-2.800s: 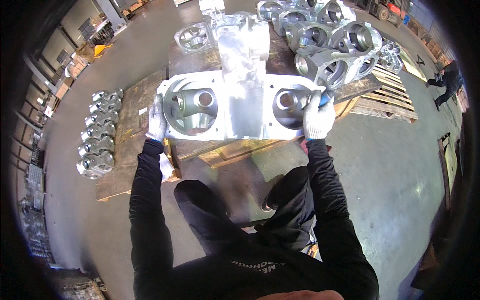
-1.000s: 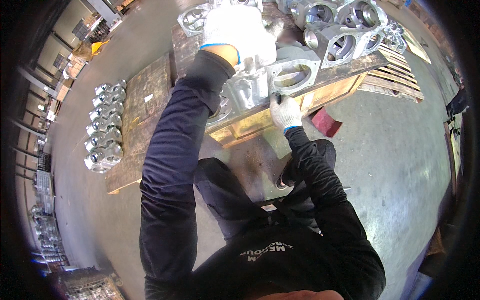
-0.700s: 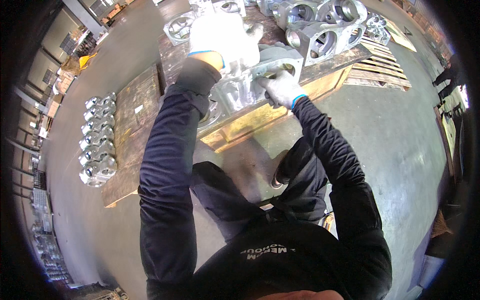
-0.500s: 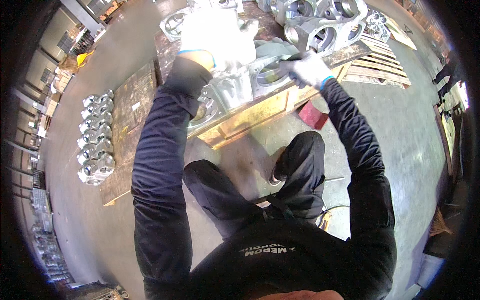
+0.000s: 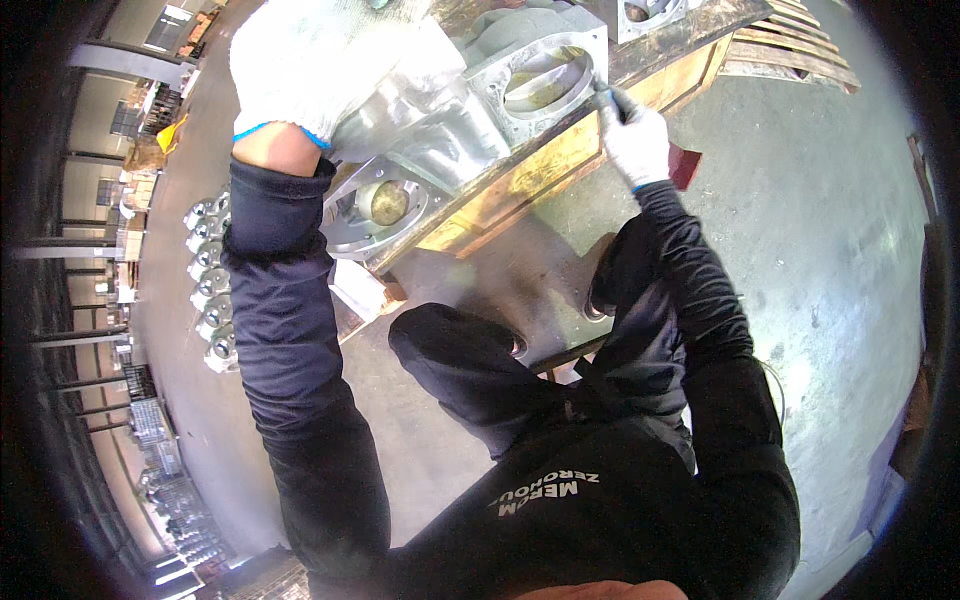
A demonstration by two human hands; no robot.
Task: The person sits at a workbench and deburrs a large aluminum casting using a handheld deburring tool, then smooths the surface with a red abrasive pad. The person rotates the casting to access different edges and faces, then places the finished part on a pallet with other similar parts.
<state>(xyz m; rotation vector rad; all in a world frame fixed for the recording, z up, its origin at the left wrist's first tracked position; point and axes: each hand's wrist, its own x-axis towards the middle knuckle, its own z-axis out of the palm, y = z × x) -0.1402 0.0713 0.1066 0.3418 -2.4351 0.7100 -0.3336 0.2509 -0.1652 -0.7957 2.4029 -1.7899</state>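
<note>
A large silver-grey metal casting [image 5: 455, 135] lies on the wooden workbench [image 5: 545, 175] before me. Its square flange with a round bore faces up at the right, and a wider round flange sits at its left end. My left hand [image 5: 310, 70], in a white glove, is over the casting's left part; glare washes out its fingers, so their pose is hidden. My right hand [image 5: 637, 138], gloved in white with grey fingertips, is closed at the right corner of the square flange, thumb and fingers pinched against its edge.
Another casting [image 5: 640, 12] lies farther along the bench. A wooden pallet [image 5: 790, 50] is on the floor at the far right. A red object [image 5: 683, 167] stands beside the bench, behind my right hand. Several smaller castings [image 5: 212, 290] form a row at the left.
My view has shifted closer to the bench and turned. My right hand has gone from over the flange's bore to its right corner. The left hand stays over the casting.
</note>
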